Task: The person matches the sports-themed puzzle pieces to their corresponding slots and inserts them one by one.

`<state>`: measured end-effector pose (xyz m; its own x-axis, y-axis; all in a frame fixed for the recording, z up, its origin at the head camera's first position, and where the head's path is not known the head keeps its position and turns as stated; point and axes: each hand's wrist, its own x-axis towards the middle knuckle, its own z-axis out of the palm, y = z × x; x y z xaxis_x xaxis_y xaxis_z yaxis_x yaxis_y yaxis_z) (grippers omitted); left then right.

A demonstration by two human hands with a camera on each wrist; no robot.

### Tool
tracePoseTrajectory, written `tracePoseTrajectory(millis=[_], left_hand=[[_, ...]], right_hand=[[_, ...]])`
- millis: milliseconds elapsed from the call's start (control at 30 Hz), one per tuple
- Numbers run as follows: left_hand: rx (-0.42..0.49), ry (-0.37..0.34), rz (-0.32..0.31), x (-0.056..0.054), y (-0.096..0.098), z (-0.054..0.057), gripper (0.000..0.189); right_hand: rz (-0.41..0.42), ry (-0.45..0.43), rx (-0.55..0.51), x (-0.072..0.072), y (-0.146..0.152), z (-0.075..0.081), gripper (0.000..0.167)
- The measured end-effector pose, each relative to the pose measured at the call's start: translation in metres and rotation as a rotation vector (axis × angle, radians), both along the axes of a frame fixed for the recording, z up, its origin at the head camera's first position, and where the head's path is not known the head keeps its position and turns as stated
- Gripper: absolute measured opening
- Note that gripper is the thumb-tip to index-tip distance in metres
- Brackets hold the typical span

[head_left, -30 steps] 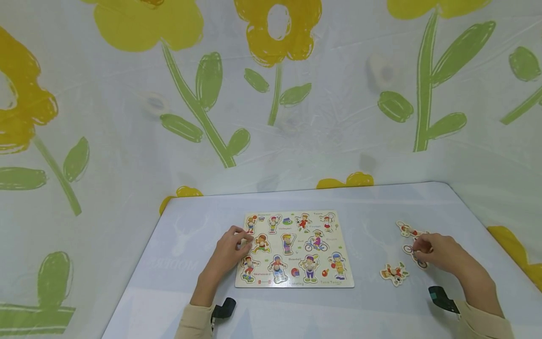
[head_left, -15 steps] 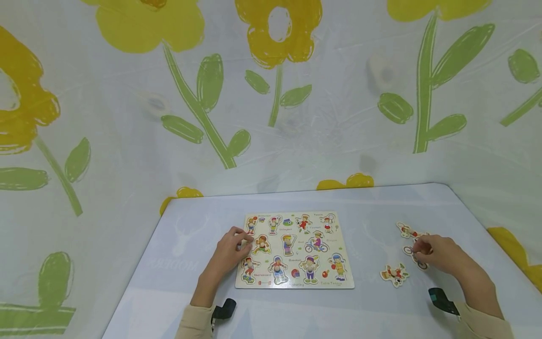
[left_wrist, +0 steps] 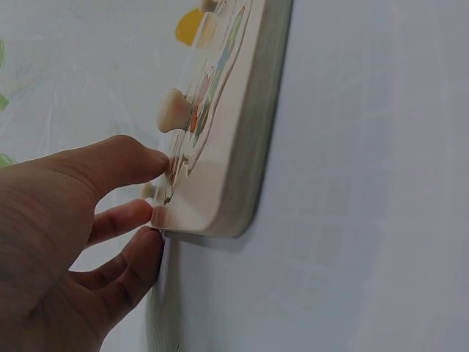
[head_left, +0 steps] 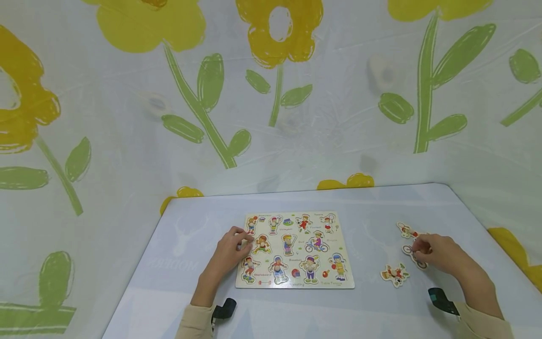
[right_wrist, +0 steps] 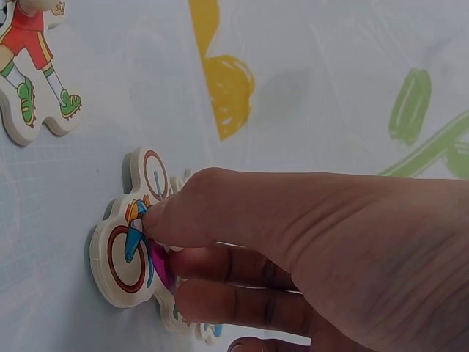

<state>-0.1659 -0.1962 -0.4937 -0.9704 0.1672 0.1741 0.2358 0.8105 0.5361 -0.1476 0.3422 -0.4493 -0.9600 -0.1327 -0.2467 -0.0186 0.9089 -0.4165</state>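
Bicycle piece [right_wrist: 124,257] lies on the right side of the table [head_left: 296,315], pinched between the thumb and fingers of my right hand [head_left: 440,252]; the hand covers part of the piece, and one wheel shows on either side of my thumb tip. Just beyond it, on the far side, lies the tennis piece [head_left: 405,230], partly hidden behind my hand; whether the two touch I cannot tell. Near and to the left, the football piece [head_left: 394,275] lies tilted and apart from both, its figure in a red shirt and green boots.

At left, my left hand [head_left: 232,249] rests at the left edge of the board [head_left: 348,252], its fingers relaxed and slightly bent, fingertips touching the edge without a firm grip. The board lies flat, well apart from the loose pieces, and carries three rows of sports figures. Wooden knobs [left_wrist: 174,111] stand up from several of them. On its right side, in the middle row, is a bicycle picture [head_left: 316,242].

Beige sleeves [head_left: 482,322] cover my forearms, a black camera [head_left: 442,300] at each wrist. Across the far side hangs a white sheet [head_left: 330,155] printed with yellow flowers and green leaves.
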Motion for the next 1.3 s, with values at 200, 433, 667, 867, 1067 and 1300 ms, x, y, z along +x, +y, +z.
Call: tracePoseTrajectory(millis=[200,433,667,867,1067,1300], left_hand=[[0.013,0.004,-0.005,0.000,-0.001,-0.001,0.014],[0.011,0.010,-0.001,0.000,-0.001,-0.001,0.014],[0.008,0.000,-0.001,0.001,0.001,0.000,0.013],[0.005,-0.004,0.013,0.002,0.000,0.001,0.014],[0.013,-0.001,0.011,0.002,-0.001,0.000,0.014],[0.016,0.003,0.002,0.001,-0.001,-0.001,0.013]], right_hand=[[0.009,0.005,0.001,0.000,-0.002,0.001,0.012],[0.012,0.024,-0.002,0.000,-0.006,0.004,0.011],[0.034,0.039,-0.008,0.002,-0.012,0.003,0.009],[0.064,0.074,-0.007,-0.001,-0.022,0.003,0.008],[0.076,0.074,-0.011,-0.005,-0.034,0.003,0.007],[0.107,0.093,0.000,-0.005,-0.045,0.003,0.007]])
